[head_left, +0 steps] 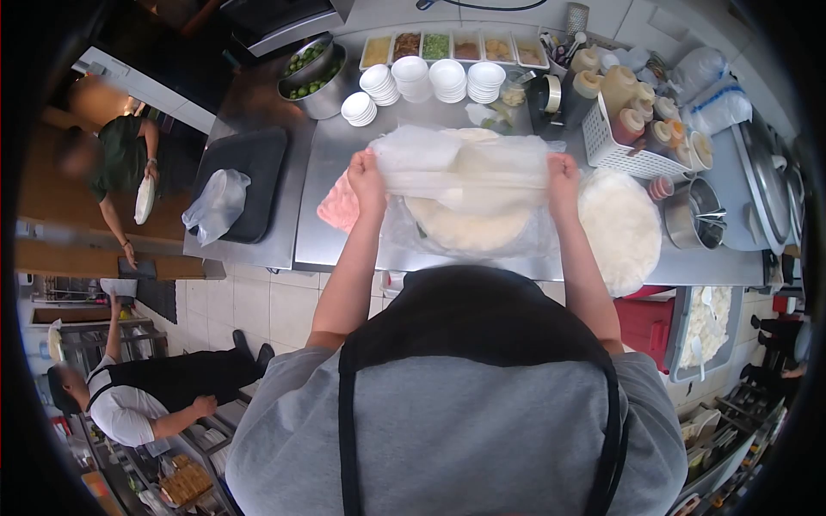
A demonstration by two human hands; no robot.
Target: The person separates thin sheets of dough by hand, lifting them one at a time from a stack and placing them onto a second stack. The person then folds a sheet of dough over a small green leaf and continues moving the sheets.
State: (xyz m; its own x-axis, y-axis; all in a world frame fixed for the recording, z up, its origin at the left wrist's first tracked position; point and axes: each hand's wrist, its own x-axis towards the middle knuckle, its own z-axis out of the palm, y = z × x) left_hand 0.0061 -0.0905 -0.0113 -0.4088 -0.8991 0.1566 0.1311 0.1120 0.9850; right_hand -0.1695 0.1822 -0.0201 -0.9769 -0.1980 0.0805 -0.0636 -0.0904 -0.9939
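My left hand (366, 175) and my right hand (564, 175) each grip one end of a clear plastic bag (465, 168), stretched between them above the steel counter (331, 150). Beneath the bag lies a stack of pale round flatbreads (469, 230) on more clear plastic. A second, larger stack of white rounds (621, 225) sits just right of my right hand. A pink cloth-like thing (338, 206) lies on the counter beside my left wrist.
Stacks of small white bowls (430, 79) and a row of filled condiment trays (452, 47) line the back. Metal bowls of limes (311, 77), a white basket of squeeze bottles (632, 129), a metal pot (693, 215). Black tray with a plastic bag (219, 202) left. Two other people at far left.
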